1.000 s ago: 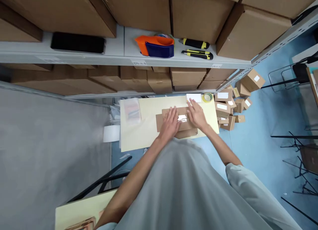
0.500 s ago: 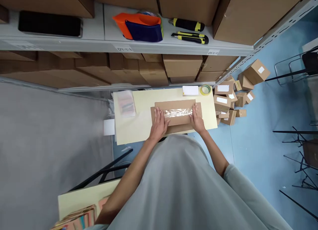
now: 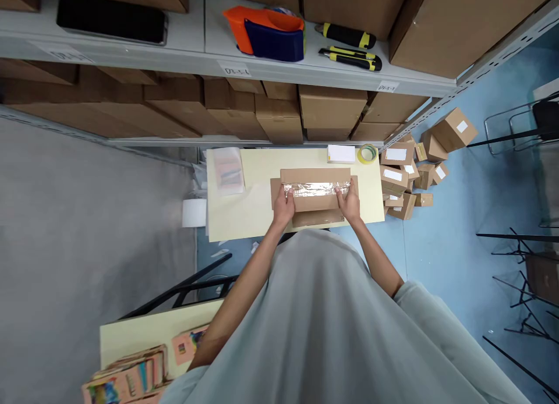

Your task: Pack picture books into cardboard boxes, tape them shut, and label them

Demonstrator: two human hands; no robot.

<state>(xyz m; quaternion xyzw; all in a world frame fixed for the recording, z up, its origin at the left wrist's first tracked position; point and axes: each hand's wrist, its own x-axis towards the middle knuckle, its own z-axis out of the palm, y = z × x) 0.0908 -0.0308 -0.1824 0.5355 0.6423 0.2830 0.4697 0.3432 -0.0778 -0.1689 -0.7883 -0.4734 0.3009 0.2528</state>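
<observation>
A cardboard box (image 3: pixel 315 202) with a shiny strip of clear packing tape (image 3: pixel 317 189) along its middle is between my two hands over the pale yellow table (image 3: pixel 244 218). My left hand (image 3: pixel 283 207) grips its left end, thumb on top. At the right end my right hand (image 3: pixel 349 204) holds it the same way, the thumb lying by the tape. Fingers under the box are hidden. Cardboard flaps show at both ends and along the near side.
A roll of yellow tape (image 3: pixel 367 153) and a white box (image 3: pixel 341 153) sit at the table's back edge. Plastic bags (image 3: pixel 229 171) lie at left. Above, a shelf (image 3: pixel 271 72) carries cutters (image 3: pixel 351 59), an orange-blue tape dispenser (image 3: pixel 271 34) and a phone (image 3: pixel 112 18). Parcels (image 3: pixel 395 177) are piled right.
My hands have gone from lying flat on the taped top to gripping the box's two ends. The box looks raised and tipped, with more of its near side showing.
</observation>
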